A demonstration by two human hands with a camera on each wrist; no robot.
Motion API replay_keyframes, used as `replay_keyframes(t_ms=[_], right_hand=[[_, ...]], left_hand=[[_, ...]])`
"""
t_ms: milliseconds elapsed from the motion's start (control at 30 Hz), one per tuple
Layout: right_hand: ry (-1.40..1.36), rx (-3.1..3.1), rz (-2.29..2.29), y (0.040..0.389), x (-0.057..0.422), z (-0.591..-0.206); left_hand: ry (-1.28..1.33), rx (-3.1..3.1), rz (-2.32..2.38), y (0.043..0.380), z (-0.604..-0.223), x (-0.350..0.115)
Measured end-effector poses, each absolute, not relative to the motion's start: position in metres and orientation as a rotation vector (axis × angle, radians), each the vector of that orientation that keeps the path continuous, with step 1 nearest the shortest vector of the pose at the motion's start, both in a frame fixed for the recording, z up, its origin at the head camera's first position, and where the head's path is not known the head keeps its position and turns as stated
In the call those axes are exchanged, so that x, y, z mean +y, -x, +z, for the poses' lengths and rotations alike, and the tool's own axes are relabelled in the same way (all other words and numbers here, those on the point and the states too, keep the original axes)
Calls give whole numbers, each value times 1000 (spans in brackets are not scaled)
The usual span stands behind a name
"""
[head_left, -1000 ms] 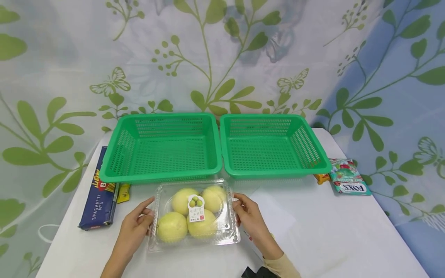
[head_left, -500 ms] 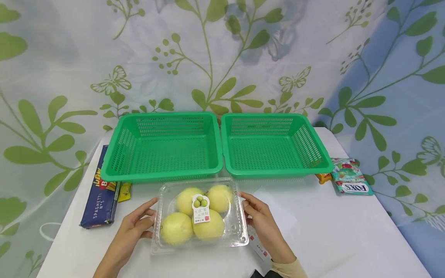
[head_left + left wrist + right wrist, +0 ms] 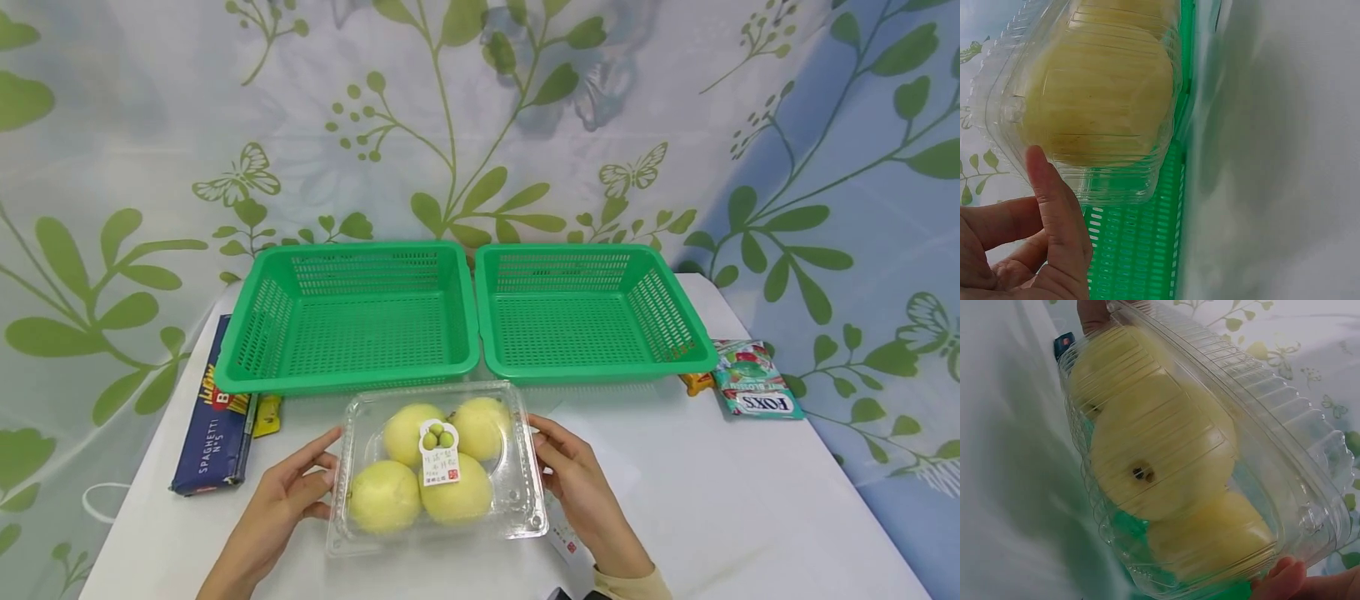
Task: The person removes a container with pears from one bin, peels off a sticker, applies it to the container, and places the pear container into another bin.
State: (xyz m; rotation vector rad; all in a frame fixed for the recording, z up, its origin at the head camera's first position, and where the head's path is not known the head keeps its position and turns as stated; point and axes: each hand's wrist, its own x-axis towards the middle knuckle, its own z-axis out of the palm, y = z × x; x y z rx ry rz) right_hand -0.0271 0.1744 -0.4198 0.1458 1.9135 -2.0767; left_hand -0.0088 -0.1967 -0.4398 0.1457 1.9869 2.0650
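Observation:
A clear plastic fruit box (image 3: 480, 529) with a closed lid hangs above the white table between my two hands. Several round, pale yellow pears (image 3: 385, 497) lie inside it, and a white label (image 3: 441, 467) with green fruit printed on it sticks to the lid. My left hand (image 3: 281, 492) grips the box's left end by its rim. At the opposite end, my right hand (image 3: 585, 483) holds the rim with curled fingers. In the left wrist view, a fingertip (image 3: 1036, 159) presses the plastic near a corner. The right wrist view shows ridged side walls and a fingertip (image 3: 1288, 575) at the edge.
Two green mesh baskets, the left basket (image 3: 360, 333) and the right basket (image 3: 570, 329), stand side by side behind the box. A blue spaghetti pack (image 3: 213, 442) and a yellow packet (image 3: 267, 417) lie left. A Fox's bag (image 3: 753, 383) and an orange packet (image 3: 697, 382) lie right.
The fruit box has risen towards the head camera and shifted slightly right, held by both hands. My right hand has moved right with it. The baskets and packets stay where they were.

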Motion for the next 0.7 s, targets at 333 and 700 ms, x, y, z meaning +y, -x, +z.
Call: replay_keyframes(t_ms=[333,700], right_hand=[[-46,1933,-2096,26,185,-402],[152,2035,-2056,36,203,-380]], left_hand=[[-344,1910,2131,6,-425,-193],[-502,1783,2261,21,-407,-180]])
